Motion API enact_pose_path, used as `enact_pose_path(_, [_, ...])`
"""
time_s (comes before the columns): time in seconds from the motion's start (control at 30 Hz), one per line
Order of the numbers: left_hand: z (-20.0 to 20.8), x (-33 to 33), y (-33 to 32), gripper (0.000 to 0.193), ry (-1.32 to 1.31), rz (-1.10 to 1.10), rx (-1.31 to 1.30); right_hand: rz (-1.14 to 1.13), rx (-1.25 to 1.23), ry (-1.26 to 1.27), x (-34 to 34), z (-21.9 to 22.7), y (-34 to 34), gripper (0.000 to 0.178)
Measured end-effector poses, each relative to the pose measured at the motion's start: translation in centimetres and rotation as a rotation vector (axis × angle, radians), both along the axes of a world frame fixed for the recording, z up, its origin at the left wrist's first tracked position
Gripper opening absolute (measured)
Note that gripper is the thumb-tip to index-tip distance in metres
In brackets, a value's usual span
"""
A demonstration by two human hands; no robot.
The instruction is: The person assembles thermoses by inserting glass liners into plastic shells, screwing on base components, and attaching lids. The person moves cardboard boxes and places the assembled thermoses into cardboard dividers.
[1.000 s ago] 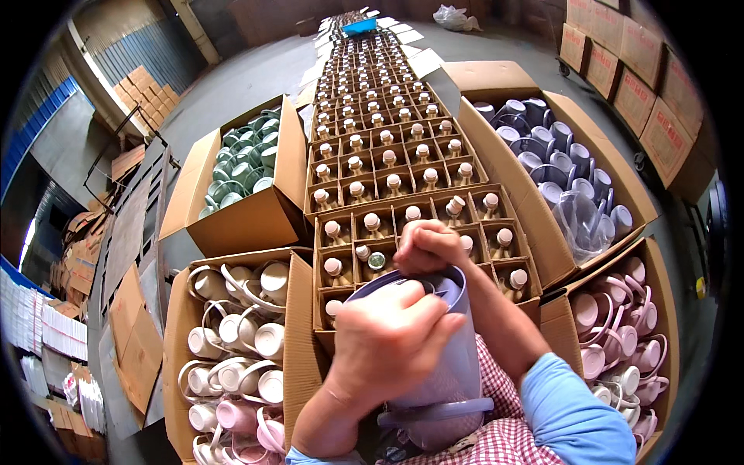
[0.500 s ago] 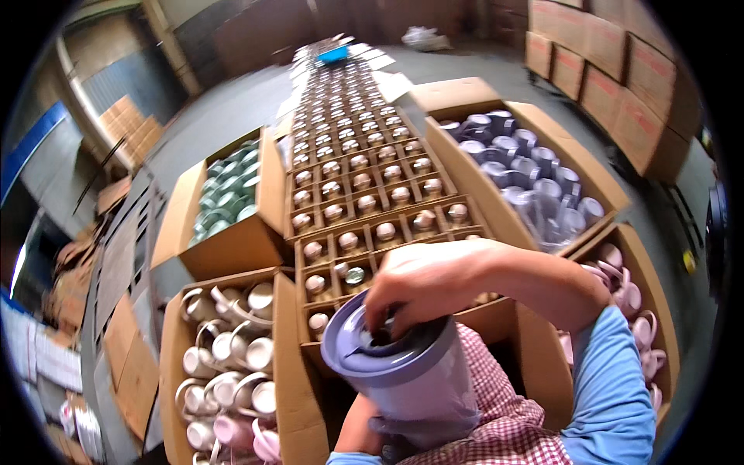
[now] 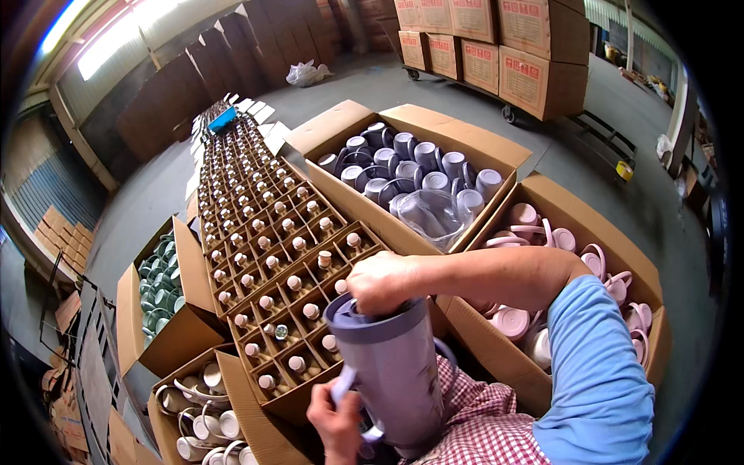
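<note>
Purple cup [image 3: 391,380] between both hands

The cup tilts slightly, before the red-checked cloth [image 3: 484,407] and beside a divided carton of pale-capped bottles [image 3: 311,311]. The left hand [image 3: 333,418] pinches a pale curved strip [image 3: 344,384] at the cup's side. The right hand [image 3: 381,284] curls into the cup's mouth; its fingertips are hidden, so I cannot tell what they hold. Boxes of purple cups [image 3: 435,181] and pink cups [image 3: 511,322] stand nearby.
</note>
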State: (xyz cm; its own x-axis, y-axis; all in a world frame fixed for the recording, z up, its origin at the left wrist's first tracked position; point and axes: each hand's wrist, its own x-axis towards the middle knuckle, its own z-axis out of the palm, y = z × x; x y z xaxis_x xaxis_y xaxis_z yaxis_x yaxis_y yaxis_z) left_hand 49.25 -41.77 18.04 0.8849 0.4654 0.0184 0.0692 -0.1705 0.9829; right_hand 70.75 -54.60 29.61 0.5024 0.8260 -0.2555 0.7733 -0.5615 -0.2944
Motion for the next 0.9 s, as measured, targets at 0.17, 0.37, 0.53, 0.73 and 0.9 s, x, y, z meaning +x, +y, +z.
enact_pose_path(0.17, [-0.6,0.3,-1.7,0.027,-0.134,-0.019,0.145,0.003,0.028,0.103,2.0,-0.7,-2.6,0.027])
enact_pose_path(0.37, [-4.2,2.6,4.4,0.025,-0.227,-0.192,-0.697,0.622,0.558,0.309,2.0,-0.7,-1.8,0.019])
enact_pose_path(0.53, [-4.0,2.3,3.7,0.021,-0.183,-0.125,-0.575,0.333,0.313,0.129,0.9,0.1,-1.3,0.032])
enact_pose_path(0.73, [-1.7,0.9,-3.2,0.022,-0.199,0.105,0.349,-0.087,0.014,0.084,2.7,-3.9,-0.1,0.031])
enact_pose_path(0.9, [-2.7,1.9,1.8,0.024,-0.004,0.124,-0.238,0.121,0.191,0.195,4.3,-3.1,-0.3,0.022])
